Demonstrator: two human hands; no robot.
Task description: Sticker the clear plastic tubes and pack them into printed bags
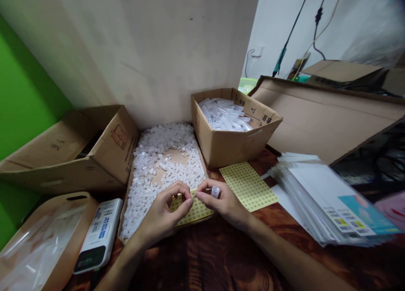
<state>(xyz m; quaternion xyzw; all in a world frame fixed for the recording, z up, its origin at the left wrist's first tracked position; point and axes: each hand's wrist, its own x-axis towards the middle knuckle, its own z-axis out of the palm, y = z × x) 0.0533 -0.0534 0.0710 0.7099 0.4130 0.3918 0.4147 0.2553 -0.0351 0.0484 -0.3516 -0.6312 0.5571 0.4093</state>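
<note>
My left hand (164, 208) is closed, thumb and index fingertips together. Whatever lies between them is too small to make out. Facing it, my right hand (229, 204) holds a short translucent plastic tube (215, 192), which stands up out of the curled fingers; its thumb and index fingertip also meet. The fingertips of both hands are close to each other, above a yellow sheet of small round stickers (198, 210). That sheet lies at the near end of a shallow cardboard tray (202, 164) strewn with small white plastic pieces (158, 143).
A cardboard box (234, 149) of clear tubes stands behind on the right, another sticker sheet (249, 185) before it. Stacked printed packets (319, 202) lie right. At left are an open carton (110, 156), a white power bank (99, 232) and a tan bin (74, 227).
</note>
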